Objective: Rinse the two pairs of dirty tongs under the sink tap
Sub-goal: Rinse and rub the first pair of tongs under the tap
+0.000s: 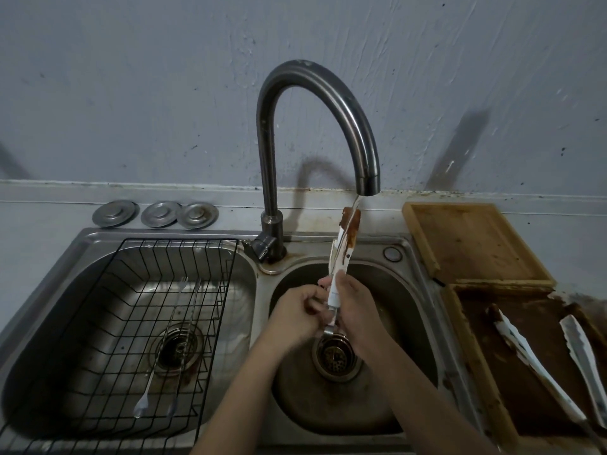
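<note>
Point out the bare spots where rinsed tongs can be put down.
Free: the upper wooden board, bare, right of the tap; the counter strip left of the three metal lids. Some room in the wire rack beside two forks. Crowded: the dirty tray holding the other tongs.

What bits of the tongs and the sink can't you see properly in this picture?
- Tongs under the tap, head view: the handle end is wrapped by the right hand and left hand.
- Second tongs on the dirty tray: the handle end runs off the right and bottom edges.
- Two long utensils in the left basin: partly crossed by the wire rack; too dim to tell what kind.
</note>
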A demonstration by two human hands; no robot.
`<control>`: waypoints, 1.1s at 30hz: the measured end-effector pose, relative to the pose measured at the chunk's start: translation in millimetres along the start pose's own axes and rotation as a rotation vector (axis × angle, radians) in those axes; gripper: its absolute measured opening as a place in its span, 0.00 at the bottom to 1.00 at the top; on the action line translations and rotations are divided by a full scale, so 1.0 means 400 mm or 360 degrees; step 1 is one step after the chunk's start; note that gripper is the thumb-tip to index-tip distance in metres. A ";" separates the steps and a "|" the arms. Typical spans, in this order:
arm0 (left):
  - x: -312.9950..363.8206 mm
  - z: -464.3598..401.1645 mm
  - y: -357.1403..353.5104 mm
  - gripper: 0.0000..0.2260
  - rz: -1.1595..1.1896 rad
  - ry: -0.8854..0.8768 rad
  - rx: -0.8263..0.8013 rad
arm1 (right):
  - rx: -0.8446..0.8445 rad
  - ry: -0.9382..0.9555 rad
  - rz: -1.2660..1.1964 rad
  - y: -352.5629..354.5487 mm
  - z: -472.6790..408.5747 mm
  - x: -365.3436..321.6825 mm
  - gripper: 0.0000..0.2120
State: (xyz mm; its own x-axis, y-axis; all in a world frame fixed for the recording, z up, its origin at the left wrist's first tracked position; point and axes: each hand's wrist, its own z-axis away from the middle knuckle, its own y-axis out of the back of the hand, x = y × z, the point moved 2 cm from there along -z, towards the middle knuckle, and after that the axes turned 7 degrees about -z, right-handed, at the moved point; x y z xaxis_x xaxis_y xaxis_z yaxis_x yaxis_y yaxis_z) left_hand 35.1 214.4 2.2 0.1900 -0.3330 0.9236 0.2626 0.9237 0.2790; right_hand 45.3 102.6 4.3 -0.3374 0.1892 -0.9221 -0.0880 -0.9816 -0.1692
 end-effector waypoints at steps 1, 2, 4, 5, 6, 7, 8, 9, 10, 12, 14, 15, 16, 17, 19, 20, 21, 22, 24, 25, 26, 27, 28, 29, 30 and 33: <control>0.000 -0.001 -0.008 0.10 0.0018 -0.0005 -0.0036 | 0.0014 0.0020 0.0066 0.007 -0.002 -0.002 0.17; -0.002 -0.001 -0.013 0.08 0.0046 0.0002 -0.0061 | 0.0030 0.0055 0.0166 0.017 -0.003 -0.004 0.16; -0.005 -0.006 -0.014 0.07 0.0173 0.0006 -0.0036 | 0.0043 0.0148 0.0425 0.038 -0.003 -0.014 0.15; -0.006 -0.011 -0.012 0.07 0.0282 0.0013 0.0019 | 0.0027 0.0181 0.0535 0.048 -0.002 -0.017 0.14; -0.008 -0.018 -0.008 0.06 0.0414 0.0041 0.0088 | -0.0008 0.0202 0.0628 0.057 -0.002 -0.018 0.14; -0.009 -0.024 -0.007 0.05 0.0561 0.0081 0.0148 | -0.0052 0.0214 0.0732 0.065 -0.003 -0.017 0.13; -0.009 -0.031 -0.009 0.05 0.0687 0.0129 0.0184 | -0.0092 0.0226 0.0864 0.070 -0.004 -0.016 0.13; -0.007 -0.036 -0.015 0.05 0.0781 0.0169 0.0184 | -0.0121 0.0242 0.1023 0.074 -0.005 -0.015 0.13; -0.003 -0.040 -0.024 0.05 0.0845 0.0194 0.0147 | -0.0146 0.0266 0.1177 0.077 -0.005 -0.016 0.14; -0.001 -0.041 -0.048 0.05 0.1009 0.0192 0.0062 | -0.0185 0.0307 0.1375 0.078 -0.002 -0.019 0.15; -0.003 -0.038 -0.067 0.05 0.1108 0.0188 0.0057 | -0.0205 0.0338 0.1543 0.080 0.003 -0.028 0.14; -0.008 -0.036 -0.073 0.06 0.1103 0.0202 0.0079 | -0.0216 0.0347 0.1629 0.082 0.004 -0.031 0.13; -0.013 -0.033 -0.078 0.07 0.1094 0.0222 0.0108 | -0.0230 0.0349 0.1691 0.082 0.005 -0.034 0.12; -0.018 -0.031 -0.082 0.10 0.1098 0.0246 0.0136 | -0.0237 0.0347 0.1728 0.081 0.005 -0.036 0.11; -0.025 -0.030 -0.083 0.14 0.1140 0.0308 0.0194 | -0.0246 0.0342 0.1771 0.073 0.003 -0.037 0.11; -0.027 -0.031 -0.080 0.16 0.1165 0.0329 0.0220 | -0.0259 0.0346 0.1782 0.068 0.002 -0.036 0.11; -0.028 -0.033 -0.077 0.16 0.1173 0.0330 0.0240 | -0.0273 0.0349 0.1779 0.064 0.001 -0.034 0.11; -0.026 -0.035 -0.074 0.14 0.1165 0.0317 0.0247 | -0.0283 0.0345 0.1756 0.061 -0.001 -0.033 0.12; -0.024 -0.037 -0.068 0.08 0.1099 0.0290 0.0234 | -0.0291 0.0332 0.1696 0.059 -0.003 -0.034 0.12; -0.023 -0.038 -0.065 0.06 0.1051 0.0285 0.0220 | -0.0299 0.0336 0.1675 0.060 -0.004 -0.036 0.13; -0.024 -0.040 -0.061 0.05 0.1023 0.0288 0.0200 | -0.0314 0.0345 0.1663 0.062 -0.004 -0.036 0.14; -0.025 -0.041 -0.057 0.05 0.1018 0.0291 0.0177 | -0.0332 0.0362 0.1659 0.063 -0.003 -0.036 0.14; -0.025 -0.041 -0.051 0.07 0.1044 0.0295 0.0158 | -0.0346 0.0384 0.1669 0.064 -0.001 -0.035 0.14; -0.024 -0.043 -0.047 0.10 0.1081 0.0303 0.0153 | -0.0352 0.0407 0.1683 0.065 0.001 -0.034 0.13; -0.023 -0.045 -0.044 0.12 0.1122 0.0315 0.0160 | -0.0348 0.0423 0.1691 0.065 0.003 -0.034 0.13; -0.018 -0.049 -0.049 0.11 0.1145 0.0286 0.0163 | -0.0316 0.0439 0.1664 0.068 0.001 -0.035 0.14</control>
State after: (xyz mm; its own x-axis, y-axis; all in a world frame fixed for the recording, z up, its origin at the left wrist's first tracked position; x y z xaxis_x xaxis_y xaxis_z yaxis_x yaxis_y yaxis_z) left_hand 47.2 195.0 -14.9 0.4355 0.3425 0.8325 -0.0726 0.9351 -0.3468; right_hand 47.1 73.3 12.8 0.0658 -0.7258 -0.6847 0.2801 -0.6452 0.7108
